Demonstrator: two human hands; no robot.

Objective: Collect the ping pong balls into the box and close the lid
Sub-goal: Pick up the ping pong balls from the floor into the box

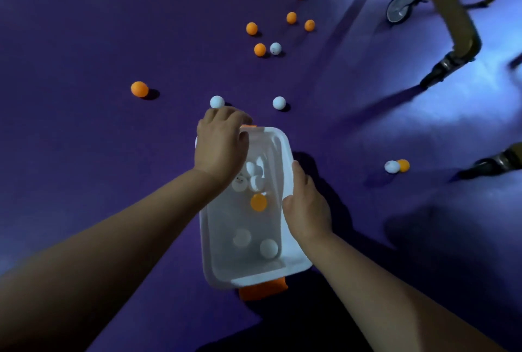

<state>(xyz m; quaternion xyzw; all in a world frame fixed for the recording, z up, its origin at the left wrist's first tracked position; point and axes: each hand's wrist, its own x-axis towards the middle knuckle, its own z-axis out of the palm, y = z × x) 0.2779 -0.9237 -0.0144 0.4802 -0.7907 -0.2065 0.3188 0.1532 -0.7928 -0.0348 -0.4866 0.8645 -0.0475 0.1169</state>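
Observation:
A white plastic box (pixel 293 265) with orange latches (pixel 262 292) stands open on the purple floor below me. Inside lie several white balls (pixel 268 248) and one orange ball (pixel 258 202). My left hand (pixel 221 139) grips the box's far left corner, fingers curled over the rim. My right hand (pixel 306 204) holds the right rim at its middle. Just beyond the box lie two white balls (pixel 217 102) (pixel 279 103), with an orange ball (pixel 139 89) to the left. Farther off is a scatter of several orange balls (pixel 260 49) and a white one (pixel 275 48). No lid shows.
A white ball (pixel 392 166) and an orange ball (pixel 404 165) touch each other on the floor at the right. Furniture legs (pixel 440 69) (pixel 497 161) and a caster wheel (pixel 398 10) stand at the upper right.

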